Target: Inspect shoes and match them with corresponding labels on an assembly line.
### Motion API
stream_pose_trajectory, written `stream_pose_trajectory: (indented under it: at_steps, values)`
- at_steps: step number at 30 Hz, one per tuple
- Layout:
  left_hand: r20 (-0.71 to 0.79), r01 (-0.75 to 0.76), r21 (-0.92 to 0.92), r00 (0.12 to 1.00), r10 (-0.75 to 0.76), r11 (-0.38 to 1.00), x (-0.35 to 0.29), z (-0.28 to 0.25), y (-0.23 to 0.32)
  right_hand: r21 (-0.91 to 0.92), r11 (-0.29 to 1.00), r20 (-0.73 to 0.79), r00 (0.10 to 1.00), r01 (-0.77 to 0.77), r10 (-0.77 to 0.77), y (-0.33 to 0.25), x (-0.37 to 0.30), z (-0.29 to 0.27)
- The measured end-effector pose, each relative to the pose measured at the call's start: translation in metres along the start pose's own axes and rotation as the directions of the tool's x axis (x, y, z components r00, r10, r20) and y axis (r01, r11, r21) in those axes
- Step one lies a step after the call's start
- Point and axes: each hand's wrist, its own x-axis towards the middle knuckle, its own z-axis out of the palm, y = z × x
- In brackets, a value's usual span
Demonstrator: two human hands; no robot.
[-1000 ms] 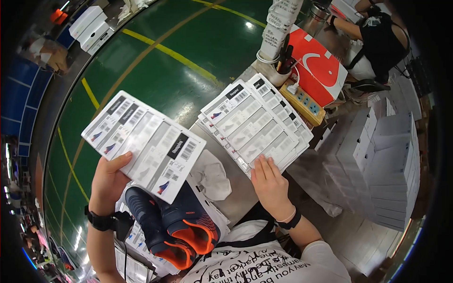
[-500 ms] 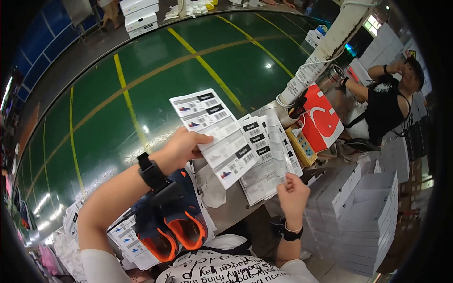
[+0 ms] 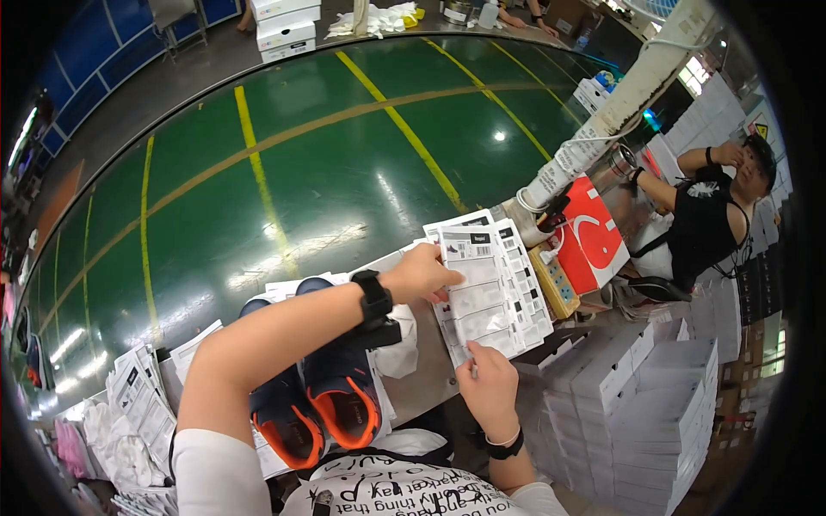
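Note:
A sheet of printed labels [image 3: 478,288] lies over the left side of a pile of similar label sheets [image 3: 527,297] at the bench edge. The fingers of my left hand [image 3: 423,273] close on its left edge, thumb on top. At its lower edge my right hand [image 3: 490,389] is curled in a pinch; the fingertips touch the sheet's bottom, and their exact grip is hard to see. A pair of dark blue shoes with orange collars [image 3: 346,413] stands left of the sheets, partly hidden under my left forearm. Crumpled white paper [image 3: 399,346] sits between shoes and sheets.
The green table [image 3: 327,172] with yellow lines stretches ahead. A white pole [image 3: 594,142], a yellow power strip [image 3: 555,282] and a red box [image 3: 592,232] stand beyond the pile. White boxes [image 3: 602,413] are stacked at right, near a seated person [image 3: 707,211].
My left hand has moved right and lowered the sheet it held onto the pile. My right hand has shifted left and down along the sheets' lower edge. The view has tilted slightly.

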Motion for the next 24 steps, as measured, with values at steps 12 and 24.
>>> stream_pose_trajectory:
  at_steps: [12,24]
  values:
    - [-0.154,-0.236,-0.274,0.968,0.2,0.932,0.004,0.013,-0.018,0.335,0.942,-0.058,0.997,-0.022,0.044,-0.007,0.124,0.032]
    - [-0.156,-0.298,-0.02,0.944,0.292,0.954,-0.005,0.019,-0.006,0.161,0.98,-0.01,0.993,0.119,-0.119,-0.002,0.135,0.022]
